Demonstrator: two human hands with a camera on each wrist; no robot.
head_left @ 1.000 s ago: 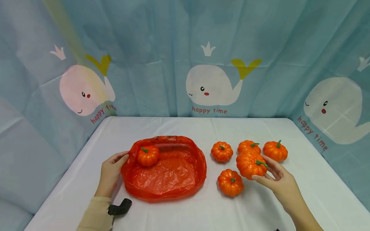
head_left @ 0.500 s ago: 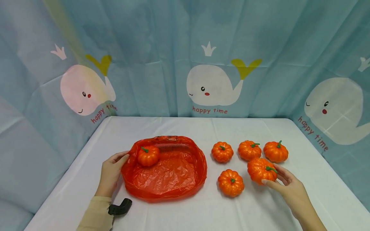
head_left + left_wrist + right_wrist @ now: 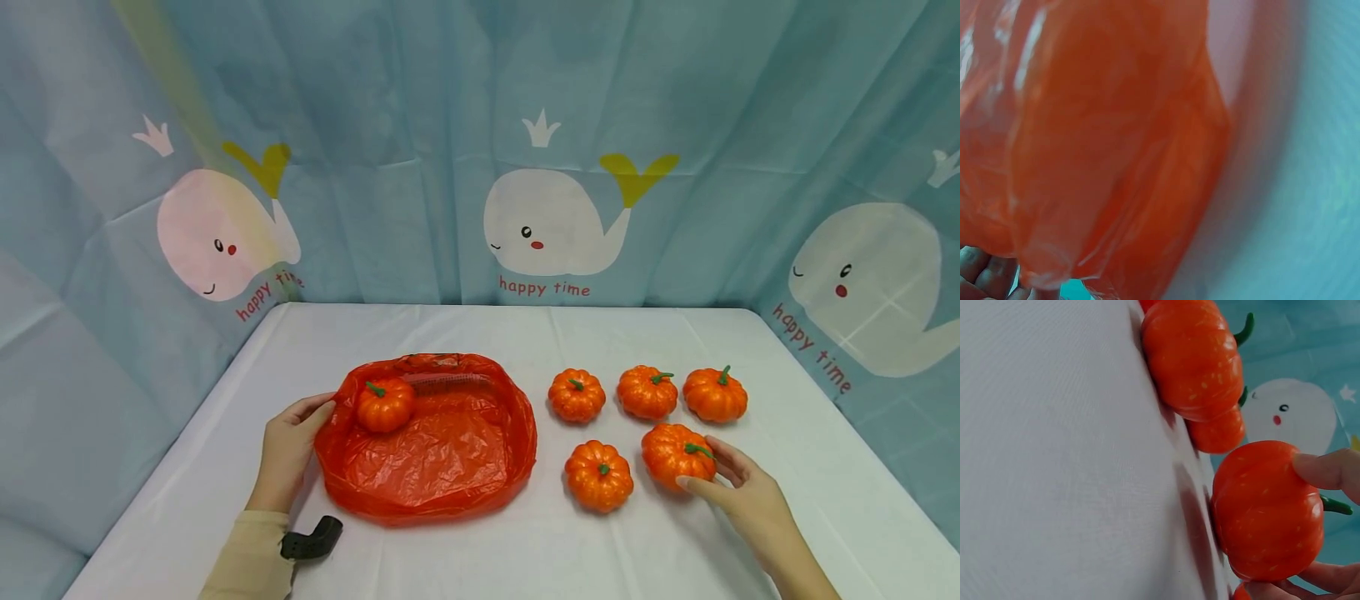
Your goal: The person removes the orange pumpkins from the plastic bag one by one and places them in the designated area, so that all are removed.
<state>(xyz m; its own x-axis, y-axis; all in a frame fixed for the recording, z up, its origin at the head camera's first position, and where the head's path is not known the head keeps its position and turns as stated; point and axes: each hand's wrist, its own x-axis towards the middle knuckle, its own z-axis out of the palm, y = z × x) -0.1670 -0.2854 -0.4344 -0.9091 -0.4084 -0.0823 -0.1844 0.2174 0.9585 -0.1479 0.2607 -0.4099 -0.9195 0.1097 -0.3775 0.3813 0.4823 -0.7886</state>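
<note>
My left hand pinches the left rim of a red plastic bag, which lies spread with its mouth up. In the left wrist view the bag's thin film fills most of the picture, with fingertips at its lower edge. One small orange pumpkin with a green stem sits inside the bag at the left. On the right, my right hand holds another pumpkin between thumb and fingers, close over the white table. The right wrist view shows that pumpkin from the side, its stem toward the hand.
Beside the bag stand more orange pumpkins: a front one and three in a back row, at left, middle and right. A black curved piece sits by the left sleeve. A blue whale-print curtain surrounds the white table.
My right hand has carried its pumpkin right and down toward the table, uncovering the middle back pumpkin. The left hand and the bag stay where they were.
</note>
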